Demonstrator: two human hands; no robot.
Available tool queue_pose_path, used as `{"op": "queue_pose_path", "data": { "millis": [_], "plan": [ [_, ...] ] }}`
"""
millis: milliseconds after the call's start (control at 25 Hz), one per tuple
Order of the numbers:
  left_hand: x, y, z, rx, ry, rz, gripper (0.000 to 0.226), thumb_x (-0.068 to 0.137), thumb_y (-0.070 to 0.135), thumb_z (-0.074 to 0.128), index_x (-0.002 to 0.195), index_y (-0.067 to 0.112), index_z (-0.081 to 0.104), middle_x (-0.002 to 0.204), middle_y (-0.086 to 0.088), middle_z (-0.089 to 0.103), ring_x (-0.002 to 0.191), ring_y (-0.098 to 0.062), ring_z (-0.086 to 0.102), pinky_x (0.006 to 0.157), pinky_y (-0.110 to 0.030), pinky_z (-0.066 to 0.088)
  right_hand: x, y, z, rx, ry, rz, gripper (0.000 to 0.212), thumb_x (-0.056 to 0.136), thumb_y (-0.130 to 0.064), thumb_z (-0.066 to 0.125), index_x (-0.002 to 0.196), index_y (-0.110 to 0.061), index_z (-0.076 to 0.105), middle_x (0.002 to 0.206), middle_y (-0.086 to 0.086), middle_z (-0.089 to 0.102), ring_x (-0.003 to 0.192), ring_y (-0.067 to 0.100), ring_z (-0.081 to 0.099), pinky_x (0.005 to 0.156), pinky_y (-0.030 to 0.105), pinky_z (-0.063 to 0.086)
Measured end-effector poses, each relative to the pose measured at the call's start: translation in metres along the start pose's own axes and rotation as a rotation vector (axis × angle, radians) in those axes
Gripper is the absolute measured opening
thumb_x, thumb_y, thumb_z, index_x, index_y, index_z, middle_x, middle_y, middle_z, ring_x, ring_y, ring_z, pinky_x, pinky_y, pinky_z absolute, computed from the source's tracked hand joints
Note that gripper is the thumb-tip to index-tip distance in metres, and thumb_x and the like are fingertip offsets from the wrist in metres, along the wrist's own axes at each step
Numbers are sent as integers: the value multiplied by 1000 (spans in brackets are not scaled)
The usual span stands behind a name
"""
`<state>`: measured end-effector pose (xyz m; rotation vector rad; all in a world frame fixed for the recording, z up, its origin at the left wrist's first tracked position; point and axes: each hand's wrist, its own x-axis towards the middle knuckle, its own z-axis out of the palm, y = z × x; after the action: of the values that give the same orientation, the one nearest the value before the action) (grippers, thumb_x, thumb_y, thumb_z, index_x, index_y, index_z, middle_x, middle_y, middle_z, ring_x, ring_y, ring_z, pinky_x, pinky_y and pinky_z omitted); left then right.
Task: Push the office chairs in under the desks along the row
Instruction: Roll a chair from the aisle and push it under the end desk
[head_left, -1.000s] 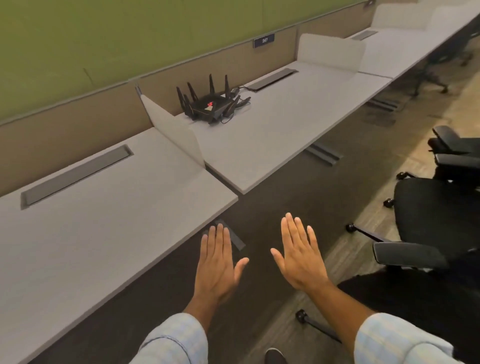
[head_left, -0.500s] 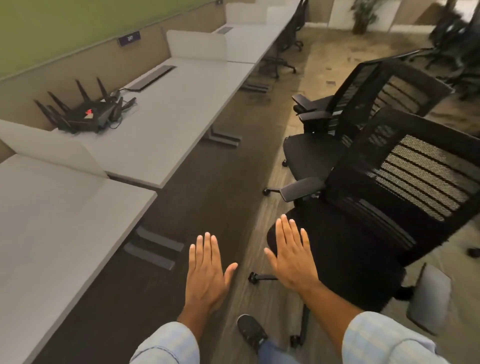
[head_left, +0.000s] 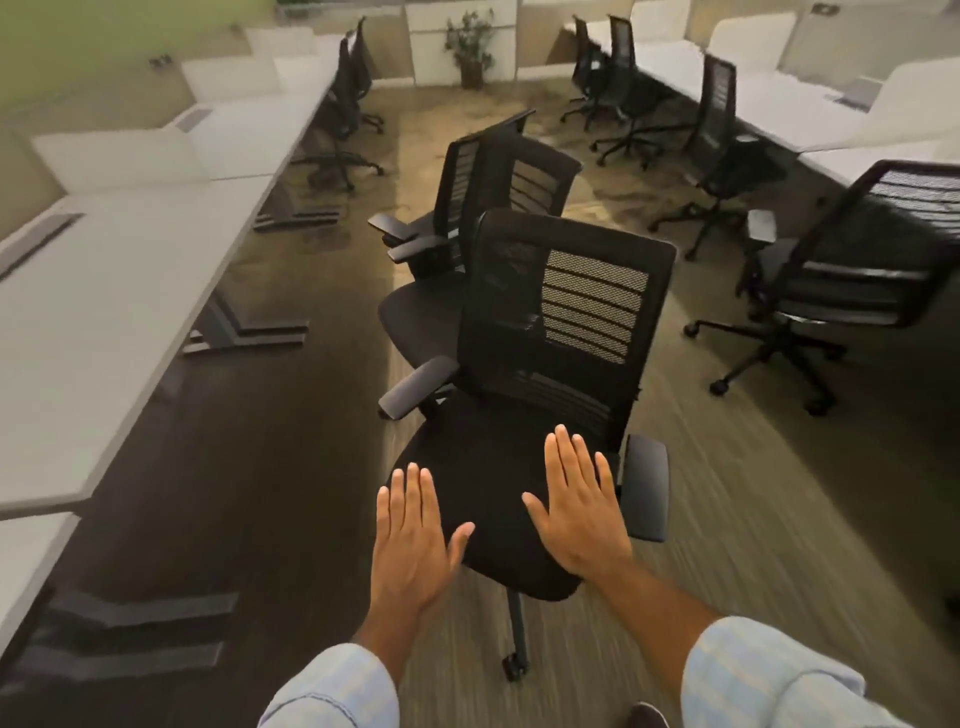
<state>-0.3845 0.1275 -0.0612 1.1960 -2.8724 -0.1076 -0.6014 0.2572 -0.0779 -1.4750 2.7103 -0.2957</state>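
A black mesh-backed office chair (head_left: 561, 322) stands in the aisle right in front of me, its seat toward me and its back away. A second black chair (head_left: 483, 208) stands just behind it, also out in the aisle. The row of white desks (head_left: 119, 291) runs along the left. My left hand (head_left: 415, 540) is flat with fingers spread, held over the seat's front left edge. My right hand (head_left: 576, 504) is flat and spread over the seat near the right armrest (head_left: 647, 483). Neither hand grips anything.
Two chairs (head_left: 348, 98) sit tucked at the far left desks. Another desk row (head_left: 779, 104) with several chairs runs along the right; one chair (head_left: 852, 280) stands out near the right. A potted plant (head_left: 470, 47) stands at the far end. Desk feet (head_left: 249, 332) lie on the floor.
My view has swung right from the desks to the aisle. The near chair is now centred in front of me and both open hands are over its seat.
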Motion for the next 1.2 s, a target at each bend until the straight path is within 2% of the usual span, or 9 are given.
{"op": "queue_pose_path", "data": {
  "millis": [200, 440, 600, 840, 1000, 1200],
  "plan": [
    [61, 117, 9, -50, 51, 73, 97, 101, 77, 0, 169, 9, 4, 179, -16, 4, 166, -34, -1, 135, -52, 1, 9, 120, -20, 17, 30, 82, 87, 109, -64, 28, 173, -18, -11, 180, 4, -16, 167, 26, -12, 135, 53, 1],
    [135, 261, 17, -39, 73, 148, 96, 103, 77, 1, 171, 8, -2, 180, -16, -2, 167, -33, -8, 135, -50, -4, 42, 265, -61, 48, 29, 106, 86, 111, -64, 22, 168, -20, -26, 176, 3, -34, 163, 23, -30, 129, 45, -22],
    [184, 338, 9, -32, 122, 217, 95, 105, 76, 0, 169, 7, -3, 180, -17, -2, 167, -34, -7, 135, -52, -1, 64, 339, -91, 75, 70, 138, 87, 112, -64, 22, 168, -19, -27, 176, 3, -34, 161, 19, -35, 127, 43, -26],
    [276, 413, -11, -37, 172, 299, 93, 109, 74, 12, 170, 6, -7, 180, -18, -10, 166, -31, -16, 136, -54, -2, 127, 411, -126, 88, 159, 183, 86, 112, -62, 24, 171, -14, -14, 180, 6, -21, 166, 24, -21, 134, 49, -12],
    [360, 457, -32, -91, 243, 336, 93, 108, 73, 18, 169, 7, -7, 179, -17, -10, 166, -31, -15, 136, -54, -3, 184, 449, -145, 57, 167, 185, 87, 112, -63, 24, 169, -16, -21, 179, 5, -28, 164, 22, -28, 134, 48, -15],
    [486, 489, -65, -106, 306, 353, 95, 107, 73, 19, 170, 4, 1, 180, -20, -4, 167, -34, -12, 135, -51, -11, 285, 494, -172, 28, 172, 168, 86, 113, -62, 24, 170, -15, -18, 178, 6, -29, 164, 23, -28, 132, 46, -18]
  ]
}}
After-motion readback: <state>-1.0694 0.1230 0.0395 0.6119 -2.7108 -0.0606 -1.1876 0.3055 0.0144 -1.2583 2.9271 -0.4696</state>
